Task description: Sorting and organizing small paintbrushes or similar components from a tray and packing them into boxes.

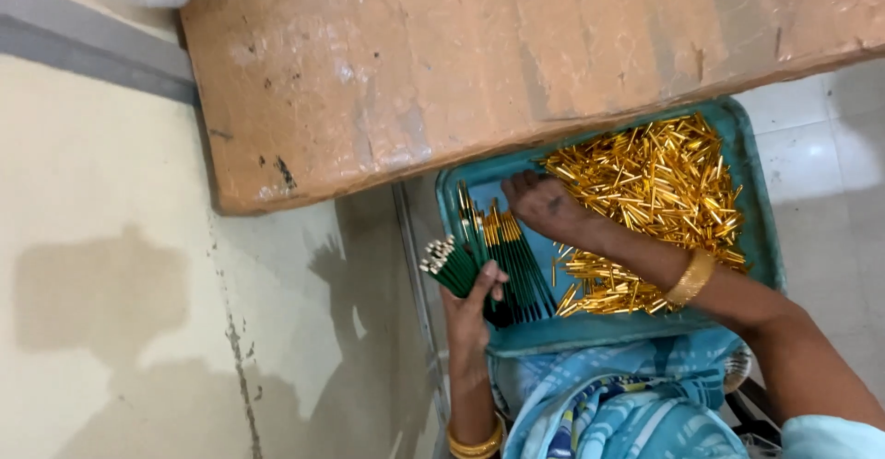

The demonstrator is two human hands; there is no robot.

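Observation:
My left hand (470, 307) grips a bundle of thin green sticks (450, 265) at the near left corner of a teal tray (761, 192) on my lap. More green sticks with gold ends (516, 256) lie in the tray's left part. My right hand (546, 205) rests palm down inside the tray, its fingers closed over the far ends of those sticks, next to a big heap of gold metal tubes (659, 182). Whether it holds anything is hidden under the hand.
A worn brown wooden tabletop (479, 63) overhangs the far side of the tray. A cream wall (101, 275) stands to the left, pale floor tiles (830, 164) to the right. Gold bangles sit on both wrists, and blue patterned cloth (608, 404) covers my lap.

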